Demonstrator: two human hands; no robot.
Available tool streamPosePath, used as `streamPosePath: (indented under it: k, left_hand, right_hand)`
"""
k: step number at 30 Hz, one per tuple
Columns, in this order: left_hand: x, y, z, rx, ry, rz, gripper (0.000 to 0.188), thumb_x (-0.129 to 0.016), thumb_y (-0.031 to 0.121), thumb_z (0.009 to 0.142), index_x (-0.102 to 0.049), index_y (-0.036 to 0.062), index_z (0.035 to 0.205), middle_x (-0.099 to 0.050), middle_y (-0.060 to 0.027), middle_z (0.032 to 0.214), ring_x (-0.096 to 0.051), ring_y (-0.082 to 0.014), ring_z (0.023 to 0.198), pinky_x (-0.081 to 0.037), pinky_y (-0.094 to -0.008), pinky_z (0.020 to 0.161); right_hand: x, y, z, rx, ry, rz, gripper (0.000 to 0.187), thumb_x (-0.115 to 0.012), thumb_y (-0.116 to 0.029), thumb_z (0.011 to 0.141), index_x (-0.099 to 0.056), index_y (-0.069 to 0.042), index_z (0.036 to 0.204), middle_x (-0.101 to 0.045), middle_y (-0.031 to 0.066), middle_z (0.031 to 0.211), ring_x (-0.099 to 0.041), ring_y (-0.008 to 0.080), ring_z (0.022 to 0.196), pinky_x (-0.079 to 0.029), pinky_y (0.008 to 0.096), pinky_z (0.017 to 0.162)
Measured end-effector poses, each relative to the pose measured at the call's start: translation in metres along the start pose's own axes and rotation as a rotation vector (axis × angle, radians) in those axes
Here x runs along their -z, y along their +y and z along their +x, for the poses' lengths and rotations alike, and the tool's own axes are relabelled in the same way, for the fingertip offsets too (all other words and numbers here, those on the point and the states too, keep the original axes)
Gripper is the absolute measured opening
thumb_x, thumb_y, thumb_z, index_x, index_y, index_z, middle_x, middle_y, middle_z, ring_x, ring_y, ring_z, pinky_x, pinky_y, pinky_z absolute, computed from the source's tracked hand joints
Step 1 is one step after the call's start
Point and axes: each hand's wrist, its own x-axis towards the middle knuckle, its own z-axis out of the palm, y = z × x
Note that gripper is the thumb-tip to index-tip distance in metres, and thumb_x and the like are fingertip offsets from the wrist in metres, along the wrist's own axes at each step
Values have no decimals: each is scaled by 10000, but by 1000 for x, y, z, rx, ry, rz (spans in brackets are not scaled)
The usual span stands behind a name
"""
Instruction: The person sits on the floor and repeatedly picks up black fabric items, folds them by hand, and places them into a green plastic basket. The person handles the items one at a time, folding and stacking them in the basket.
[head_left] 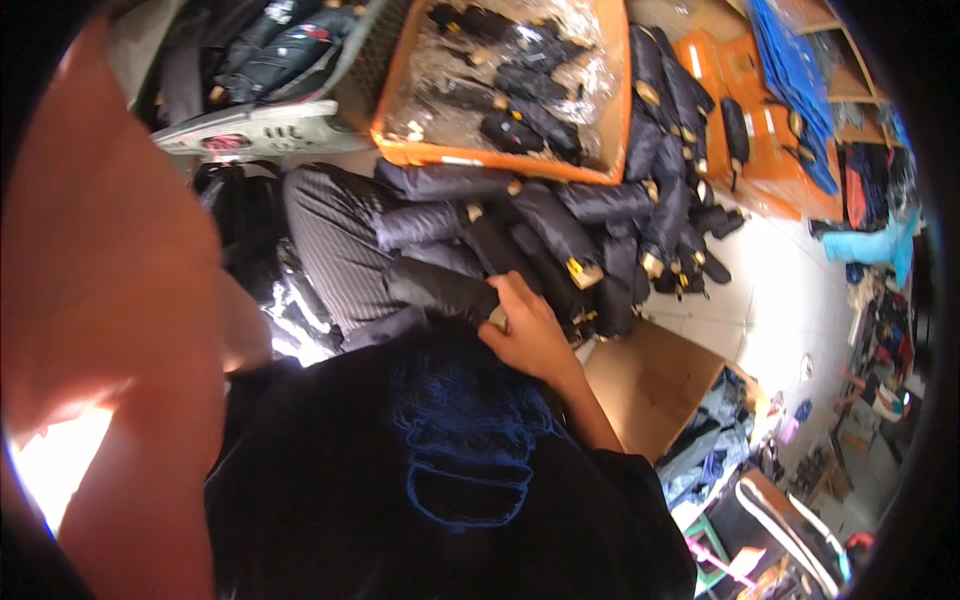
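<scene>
My right hand is closed round the pale end of a dark folded umbrella, which lies across my lap beside a striped trouser leg. Close to the camera, my raised left arm fills the left side as a large blurred shape. No fingers of that hand can be made out. Just beyond my right hand lies a heap of similar folded umbrellas in dark sleeves, several with tan ends showing.
An orange crate with plastic-wrapped dark umbrellas stands ahead. A grey crate with black items is at the far left. On the right are orange boxes, a blue sheet and a cardboard box beside white floor tiles.
</scene>
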Motion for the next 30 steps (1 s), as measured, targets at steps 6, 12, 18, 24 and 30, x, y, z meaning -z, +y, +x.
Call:
streamPosePath:
  k: [6, 12, 18, 24, 30]
  left_hand:
    - [20, 3, -80, 327, 49, 140, 290, -577, 233, 903, -537, 18, 1093, -593, -206, 1120, -559, -322, 1086, -443, -462, 949]
    - [49, -11, -123, 571, -173, 493, 184, -667, 50, 777, -633, 18, 955, -635, -126, 1047, -555, -295, 1056, -405, -398, 963]
    - [125, -124, -124, 730, -193, 1047, 479, -735, 175, 743, -581, 62, 1182, -553, -157, 1245, -453, -368, 1215, -382, -445, 993]
    - [158, -156, -144, 813, -165, 810, 451, -709, 167, 789, -612, 28, 1207, -657, -207, 1071, -635, -359, 1002, -487, -394, 847]
    - [158, -128, -123, 755, 245, 933, 241, -680, 152, 869, -675, -41, 1012, -656, -138, 759, -615, -176, 704, -436, -296, 629]
  right_hand:
    - [-31, -9, 53, 182, -175, 215, 267, -530, -57, 812, -506, -22, 1075, -477, 196, 1069, -528, 419, 990, -434, 472, 871]
    - [-26, 16, 72, 305, -127, -202, 235, -571, -4, 773, -601, -21, 1005, -552, 136, 1066, -512, 355, 1020, -430, 420, 923]
    - [-11, 7, 81, 286, -131, -197, 188, -623, -110, 860, -650, -41, 1033, -625, 89, 1067, -549, 311, 1022, -435, 406, 905]
    - [-9, 13, 76, 284, 29, -53, 193, -625, -114, 850, -645, -31, 1023, -633, 119, 1027, -573, 334, 992, -448, 417, 868]
    - [5, 10, 73, 271, 41, 89, 187, -609, -82, 855, -633, -4, 1024, -633, 149, 1014, -583, 340, 995, -453, 402, 885]
